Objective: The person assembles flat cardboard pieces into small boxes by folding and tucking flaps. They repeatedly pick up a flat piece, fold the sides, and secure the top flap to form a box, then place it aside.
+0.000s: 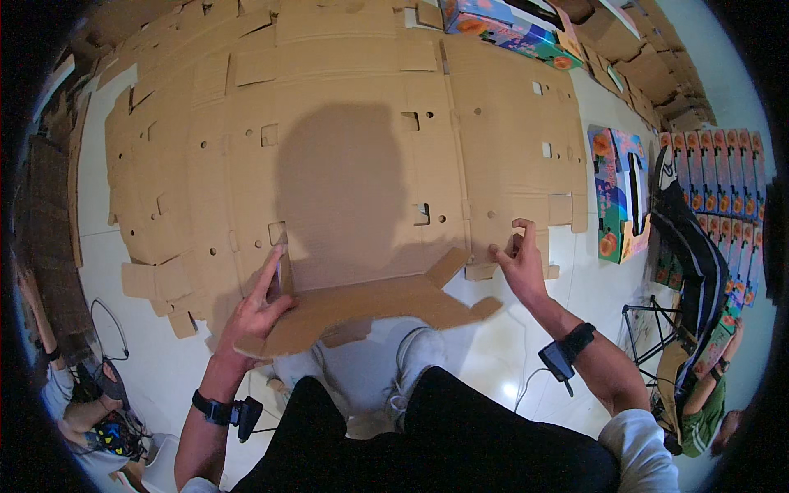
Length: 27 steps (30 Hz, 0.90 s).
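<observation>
Left hand [253,319]: thumb and index finger spread, touching the raised, curve-edged flap [370,301]. Right hand [523,268]: half-curled, thumb apart, near the flap. Brown, slotted cardboard sheet [337,74] lies on the glossy floor [156,370].

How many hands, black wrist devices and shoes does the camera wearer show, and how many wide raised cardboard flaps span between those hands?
Hands: 2
Black wrist devices: 2
Shoes: 2
Wide raised cardboard flap: 1
Total: 7
</observation>
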Available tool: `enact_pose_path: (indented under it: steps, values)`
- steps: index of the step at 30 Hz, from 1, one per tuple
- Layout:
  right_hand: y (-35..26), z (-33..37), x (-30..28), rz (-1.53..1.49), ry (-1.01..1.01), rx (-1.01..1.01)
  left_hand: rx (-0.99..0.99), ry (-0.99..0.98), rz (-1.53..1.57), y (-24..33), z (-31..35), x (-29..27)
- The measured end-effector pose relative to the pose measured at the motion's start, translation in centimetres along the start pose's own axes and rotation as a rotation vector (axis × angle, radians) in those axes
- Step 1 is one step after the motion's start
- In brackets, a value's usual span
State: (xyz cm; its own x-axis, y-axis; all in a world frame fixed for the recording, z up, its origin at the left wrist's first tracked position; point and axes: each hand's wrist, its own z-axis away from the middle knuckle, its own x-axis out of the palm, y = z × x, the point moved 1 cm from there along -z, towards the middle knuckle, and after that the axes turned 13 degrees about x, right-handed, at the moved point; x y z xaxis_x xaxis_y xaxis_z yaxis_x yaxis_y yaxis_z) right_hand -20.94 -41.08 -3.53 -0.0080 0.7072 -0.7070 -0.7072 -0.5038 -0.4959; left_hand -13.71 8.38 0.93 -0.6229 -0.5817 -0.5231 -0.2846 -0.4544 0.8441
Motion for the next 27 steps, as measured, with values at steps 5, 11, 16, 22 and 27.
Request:
enact_pose_path:
  steps: [5,11,16,22,27]
  values:
    - [-5.1,4.4,-1.4,0.134,-0.016,-0.486,-0.293,-0.114,-0.057,0.8,-0.1,0.6]
    - [-10.1,6.9,-1.7,0.361,-0.296,-0.996,-0.025,-0.302,-0.322,0.2,-0.2,0.6]
    - [-12.1,6.5,2.6,0.354,-0.360,-1.030,0.127,-0.286,-0.347,-0.2,-0.3,1.1]
    - [-11.4,3.7,5.2,0.493,-0.354,-1.061,-0.085,-0.122,-0.354,-1.8,3.4,0.2]
    - [-10.2,4.0,4.7,0.403,-0.096,-0.951,-0.300,0.270,-0.542,-7.1,8.8,-2.0]
